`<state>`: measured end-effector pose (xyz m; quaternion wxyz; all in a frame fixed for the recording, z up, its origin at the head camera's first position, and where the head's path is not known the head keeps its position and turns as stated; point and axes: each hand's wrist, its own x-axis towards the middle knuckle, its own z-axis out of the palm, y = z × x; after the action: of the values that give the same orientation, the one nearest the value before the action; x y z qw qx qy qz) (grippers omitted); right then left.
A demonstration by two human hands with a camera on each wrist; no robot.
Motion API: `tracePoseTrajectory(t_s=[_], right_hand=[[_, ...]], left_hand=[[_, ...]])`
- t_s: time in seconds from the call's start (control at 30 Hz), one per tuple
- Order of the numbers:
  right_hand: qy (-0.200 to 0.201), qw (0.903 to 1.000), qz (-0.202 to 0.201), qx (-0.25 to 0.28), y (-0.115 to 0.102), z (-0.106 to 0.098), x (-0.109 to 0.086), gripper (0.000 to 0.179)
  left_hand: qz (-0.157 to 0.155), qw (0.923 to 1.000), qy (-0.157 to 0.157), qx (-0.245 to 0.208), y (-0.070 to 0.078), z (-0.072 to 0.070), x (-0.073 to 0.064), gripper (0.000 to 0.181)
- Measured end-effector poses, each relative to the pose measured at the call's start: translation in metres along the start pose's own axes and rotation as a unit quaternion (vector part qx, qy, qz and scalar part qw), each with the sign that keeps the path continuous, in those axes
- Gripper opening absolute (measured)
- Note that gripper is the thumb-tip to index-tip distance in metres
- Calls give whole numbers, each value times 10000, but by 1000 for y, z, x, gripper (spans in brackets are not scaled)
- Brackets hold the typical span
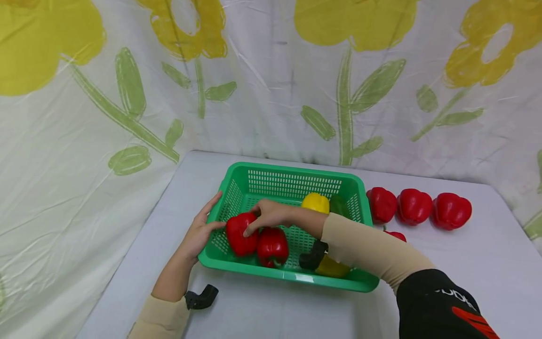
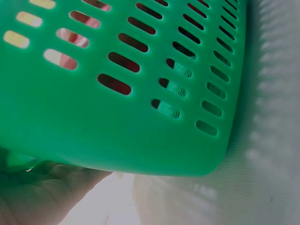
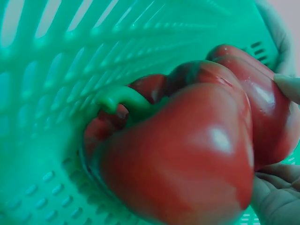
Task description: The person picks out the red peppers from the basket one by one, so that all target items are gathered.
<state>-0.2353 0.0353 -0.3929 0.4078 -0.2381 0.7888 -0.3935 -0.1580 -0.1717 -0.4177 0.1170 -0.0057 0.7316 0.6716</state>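
A green plastic basket (image 1: 296, 279) stands on the table, seen in all three views. My left hand (image 1: 199, 235) grips its left rim, with the thumb reaching over the edge. Inside that end, my right hand (image 1: 271, 214) holds a red bell pepper (image 1: 241, 240) between thumb and fingers. A second red bell pepper (image 1: 272, 246) lies right beside it; in the right wrist view this nearer pepper (image 3: 187, 154), with its green stem, hides part of the held one (image 3: 262, 103). Through the slots in the left wrist view, patches of red show behind the basket wall (image 2: 93, 136).
Toward the basket's right end lie a yellow bell pepper (image 1: 315, 202), a green vegetable (image 1: 338, 206) and another yellow piece (image 1: 333, 267) partly under my right forearm. Several red bell peppers (image 1: 415, 206) sit on the white table (image 1: 449, 268) right of the basket. A flowered curtain (image 1: 271, 94) hangs behind.
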Motion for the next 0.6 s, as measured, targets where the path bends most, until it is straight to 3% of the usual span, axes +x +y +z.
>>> tracePoseTrajectory(t_s=[0.6], right_hand=[[331,9991,109,225,14,-30,-30,46]], left_hand=[[-42,9999,83,55,2,1,-1,74]])
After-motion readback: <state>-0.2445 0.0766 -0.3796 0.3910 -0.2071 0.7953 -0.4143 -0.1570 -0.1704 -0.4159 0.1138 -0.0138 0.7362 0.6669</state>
